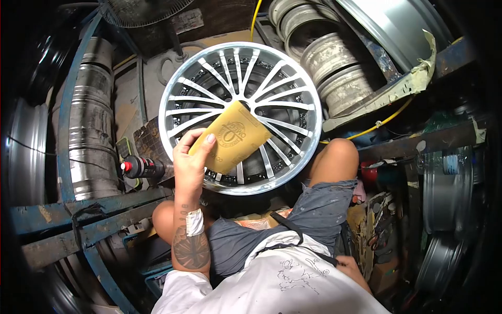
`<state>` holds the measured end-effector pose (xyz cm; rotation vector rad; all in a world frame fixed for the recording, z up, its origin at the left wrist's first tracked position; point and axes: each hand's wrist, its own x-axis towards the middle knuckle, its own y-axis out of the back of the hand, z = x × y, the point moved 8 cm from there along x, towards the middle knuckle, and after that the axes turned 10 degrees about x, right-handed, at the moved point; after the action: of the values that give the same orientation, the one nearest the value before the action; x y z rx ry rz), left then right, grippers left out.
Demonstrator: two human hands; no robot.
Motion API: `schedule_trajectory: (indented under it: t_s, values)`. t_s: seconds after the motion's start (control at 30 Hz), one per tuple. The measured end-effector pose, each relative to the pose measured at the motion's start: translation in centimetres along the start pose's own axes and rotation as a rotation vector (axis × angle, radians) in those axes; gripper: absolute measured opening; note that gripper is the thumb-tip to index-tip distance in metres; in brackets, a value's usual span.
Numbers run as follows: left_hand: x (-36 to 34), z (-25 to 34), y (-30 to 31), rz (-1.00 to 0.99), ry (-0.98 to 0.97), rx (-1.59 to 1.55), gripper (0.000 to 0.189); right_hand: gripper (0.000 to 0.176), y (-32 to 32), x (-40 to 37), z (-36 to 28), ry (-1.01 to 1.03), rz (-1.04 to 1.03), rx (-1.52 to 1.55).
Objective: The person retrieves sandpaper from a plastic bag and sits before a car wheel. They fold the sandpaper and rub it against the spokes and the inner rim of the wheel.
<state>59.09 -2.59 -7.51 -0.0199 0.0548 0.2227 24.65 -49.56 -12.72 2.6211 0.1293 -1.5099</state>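
My left hand (191, 157) is closed on a folded sheet of yellow sandpaper (235, 137) with dark "OMEGA" print, its thumb lying across the front. The sheet is held up in front of a multi-spoke car wheel rim (311, 112) and covers part of its hub and lower spokes. The rim's spokes and outer lip are bright silver, with dark recesses between them. By my right hip, my right hand (349, 266) rests low beside the white shirt and shorts. Its fingers are partly hidden, and I cannot see anything in them.
Stacked metal rims (94, 125) stand behind a blue frame at the left. More dusty rims (337, 68) lie at the upper right. A dark bottle with a red cap (142, 167) is left of the wheel. A yellow cable (384, 121) runs along the right; a fan (144, 10) stands at the back.
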Motion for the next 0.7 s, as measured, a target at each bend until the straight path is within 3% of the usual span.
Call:
schedule_trajectory:
  t_s: [0.1,0.13,0.17,0.2,0.23,0.3,0.37,0.43,0.5,0.57,0.67,0.7]
  values:
    - [0.1,0.2,0.5,0.014,-0.026,-0.015,0.022,0.026,-4.9,6.1,-6.1,0.330,-0.095,-0.019]
    - [0.1,0.2,0.7,0.027,-0.025,-0.024,0.023,0.027,-7.6,8.0,-8.1,0.451,-0.145,-0.236]
    - [0.2,0.2,0.8,0.036,-0.027,-0.035,0.023,0.032,-11.3,9.4,-9.7,0.340,-0.267,-0.197]
    - [0.3,0.3,0.7,0.042,-0.033,-0.046,0.023,0.046,-15.4,9.4,-13.7,0.288,-0.387,-0.517]
    - [0.3,0.4,0.6,0.034,-0.034,-0.046,0.023,0.059,-18.9,11.3,-13.5,0.529,-0.465,-0.834]
    - [0.5,-0.1,0.2,0.019,-0.032,-0.037,0.023,0.057,-25.4,11.7,-12.8,0.373,-0.838,-1.080]
    - [0.8,-0.9,-0.3,-0.004,-0.038,-0.024,0.022,0.051,-30.2,11.0,-11.5,0.523,-1.104,-0.814]
    - [0.8,-1.6,-0.8,-0.024,-0.010,0.010,0.024,0.044,-35.0,9.1,-7.8,0.512,-1.398,-0.881]
    - [0.4,-2.3,-1.3,-0.040,0.007,0.010,0.025,0.051,-39.7,4.9,-4.4,0.404,-1.766,-0.783]
    - [0.2,-3.0,-1.6,-0.066,0.017,0.044,0.024,0.060,-41.9,0.1,-3.6,0.564,-2.055,-0.281]
    - [0.0,-3.8,-2.1,-0.095,0.043,0.079,0.023,0.061,-40.7,2.3,-4.7,0.331,-1.968,-0.446]
    - [-0.1,-3.9,-2.2,-0.100,0.048,0.079,0.022,0.057,-38.9,4.7,-6.0,0.370,-1.742,-0.482]
